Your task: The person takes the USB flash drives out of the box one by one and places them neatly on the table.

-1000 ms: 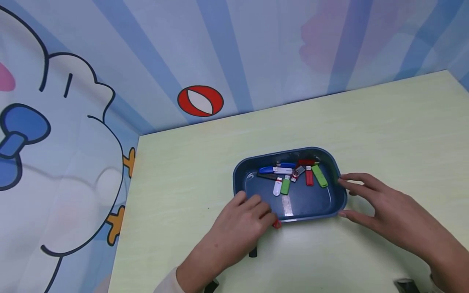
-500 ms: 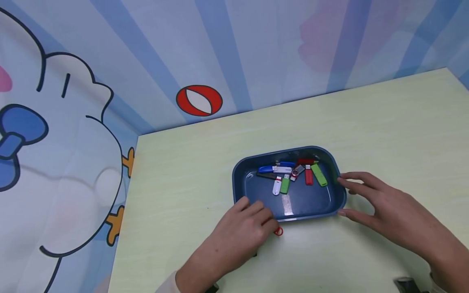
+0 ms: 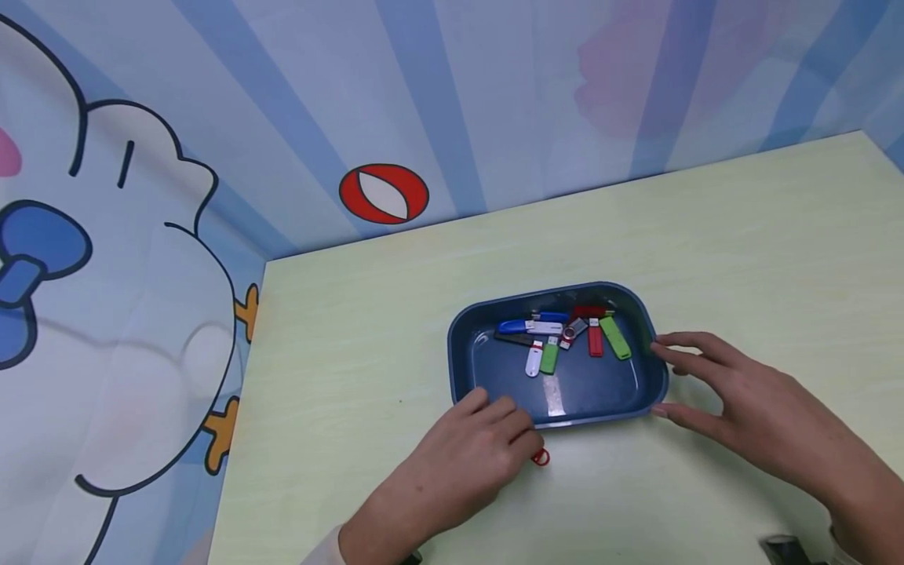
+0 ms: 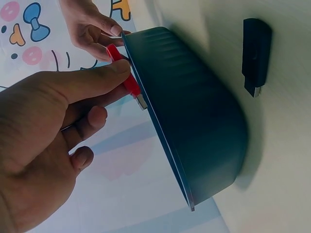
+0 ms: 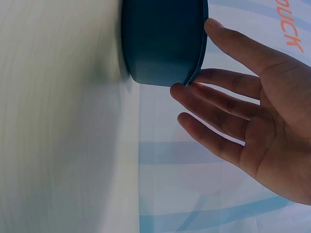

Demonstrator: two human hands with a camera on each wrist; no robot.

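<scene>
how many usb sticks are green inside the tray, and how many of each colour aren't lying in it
Green sticks in the tray: 2
Red stick in the left hand: 1
Black stick on the table: 1
Total: 4

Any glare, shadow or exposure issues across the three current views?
Head view: the brightest, with a pale glare streak on the floor of the blue tray; left wrist view: dimmer, with a soft shadow on the table beside the tray, though the red USB stick in the left hand stays readable; right wrist view: also dim, table shadow diffuse.
</scene>
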